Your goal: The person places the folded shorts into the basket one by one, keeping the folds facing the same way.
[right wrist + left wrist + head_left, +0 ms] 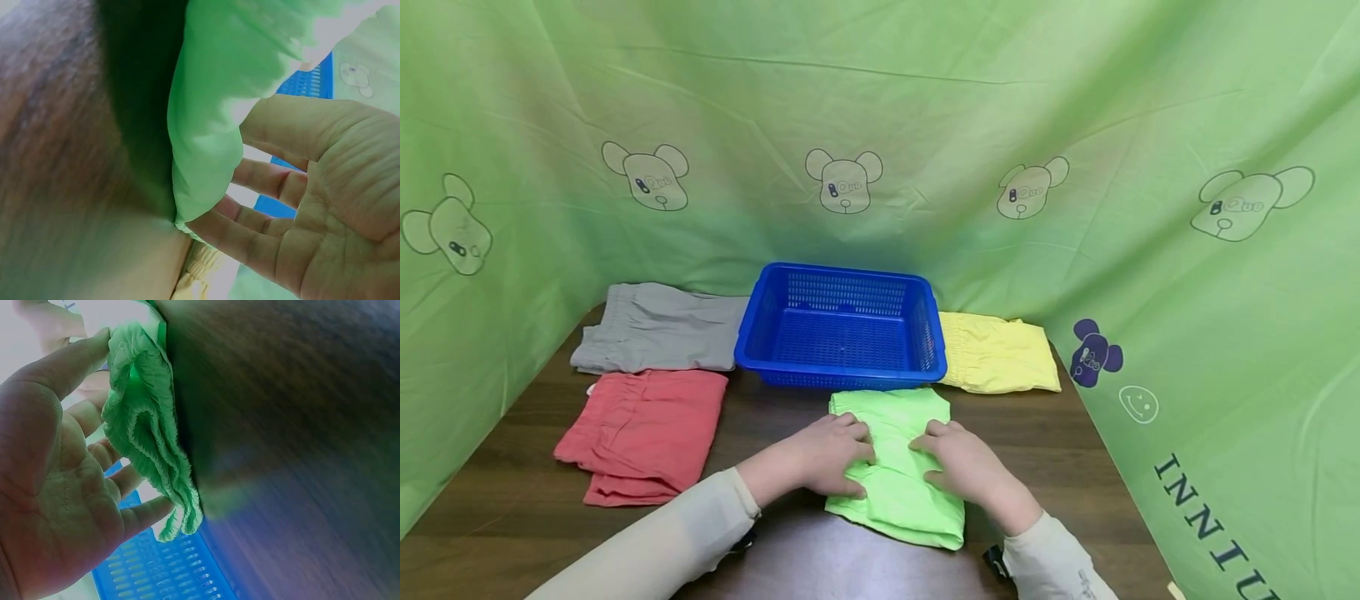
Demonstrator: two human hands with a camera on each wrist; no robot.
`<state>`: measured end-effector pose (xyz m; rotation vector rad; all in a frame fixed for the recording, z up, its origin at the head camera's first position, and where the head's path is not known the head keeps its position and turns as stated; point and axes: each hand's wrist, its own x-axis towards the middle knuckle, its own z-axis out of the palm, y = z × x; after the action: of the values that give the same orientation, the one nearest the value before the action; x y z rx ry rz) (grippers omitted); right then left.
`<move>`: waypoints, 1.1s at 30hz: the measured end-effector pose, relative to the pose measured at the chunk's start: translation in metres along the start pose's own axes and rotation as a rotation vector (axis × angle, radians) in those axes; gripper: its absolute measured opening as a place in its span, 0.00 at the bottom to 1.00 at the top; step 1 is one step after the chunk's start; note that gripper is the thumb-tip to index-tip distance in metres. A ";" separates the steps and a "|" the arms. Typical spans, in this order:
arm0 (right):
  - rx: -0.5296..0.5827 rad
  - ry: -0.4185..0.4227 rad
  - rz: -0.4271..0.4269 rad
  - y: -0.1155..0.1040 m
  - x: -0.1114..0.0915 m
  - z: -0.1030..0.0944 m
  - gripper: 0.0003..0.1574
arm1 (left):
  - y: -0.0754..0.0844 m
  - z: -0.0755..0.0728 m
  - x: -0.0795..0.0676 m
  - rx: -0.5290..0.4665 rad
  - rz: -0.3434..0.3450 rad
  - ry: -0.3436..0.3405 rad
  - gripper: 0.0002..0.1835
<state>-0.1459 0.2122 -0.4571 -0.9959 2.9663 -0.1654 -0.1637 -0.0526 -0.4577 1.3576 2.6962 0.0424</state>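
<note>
Folded bright green shorts [898, 492] lie on the table in front of the blue basket. My left hand [831, 454] rests on their left side, fingers spread and lightly bent over the cloth. From the right, my right hand [966, 467] touches the other side with its fingertips. A gathered waistband [147, 419] shows in layers at the left hand's fingers [147, 515] in the left wrist view. In the right wrist view the smooth folded edge [206, 150] meets the right hand's fingers [250, 240]. Neither hand grips the cloth.
The blue plastic basket [842, 373] stands at the back with nothing inside. Folded grey shorts [662, 329] and red shorts [651, 429] lie to the left. A folded yellow garment [1000, 354] sits right of the basket. A green printed curtain [925, 108] surrounds the wooden table [1045, 450].
</note>
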 end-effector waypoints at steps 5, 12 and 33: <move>-0.001 -0.007 -0.013 -0.003 0.003 0.000 0.26 | -0.002 -0.001 -0.005 -0.010 -0.008 -0.006 0.24; -0.020 -0.022 -0.024 -0.007 0.008 0.000 0.26 | -0.006 0.000 -0.011 -0.023 -0.007 0.002 0.24; -0.050 -0.019 -0.068 -0.022 0.022 0.003 0.26 | -0.018 -0.001 -0.030 -0.090 -0.035 0.003 0.23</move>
<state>-0.1500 0.1809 -0.4576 -1.0976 2.9352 -0.0821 -0.1603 -0.0875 -0.4548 1.2863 2.6840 0.1608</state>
